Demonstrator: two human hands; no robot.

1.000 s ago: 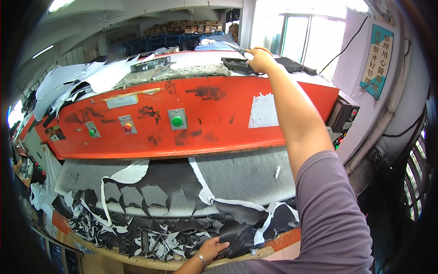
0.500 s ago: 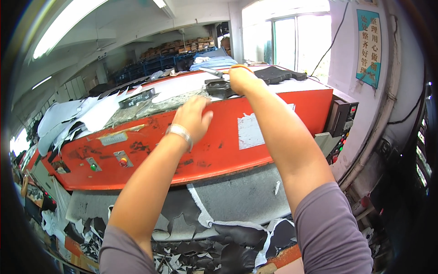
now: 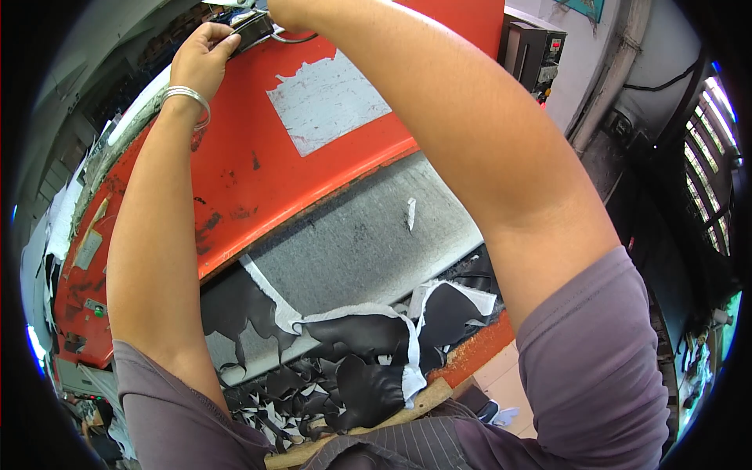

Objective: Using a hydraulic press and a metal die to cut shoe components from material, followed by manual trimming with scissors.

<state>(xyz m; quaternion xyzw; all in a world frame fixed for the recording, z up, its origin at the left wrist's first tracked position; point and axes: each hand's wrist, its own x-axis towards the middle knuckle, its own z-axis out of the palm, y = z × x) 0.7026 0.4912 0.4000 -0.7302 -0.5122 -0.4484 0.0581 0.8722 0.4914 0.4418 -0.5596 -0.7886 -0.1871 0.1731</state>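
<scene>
Black block (image 3: 252, 30), one | left hand (image 3: 200, 56), one, half-curled, gripping its end | right hand (image 3: 291, 14), one, partly seen; its grip I can't tell

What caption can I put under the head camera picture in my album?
Left hand grips a dark block beside the right hand at a red machine, black scraps below.

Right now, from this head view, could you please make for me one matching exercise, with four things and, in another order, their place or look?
Things:
1. left hand
2. bracelet
3. torn pale sheet
4. dark scraps

Place or look:
A. stuck on the red machine front
B. piled below the grey bed
C. at the edge of the black frame
D. silvery and ring-shaped

Right pairs: 1-C, 2-D, 3-A, 4-B
</scene>
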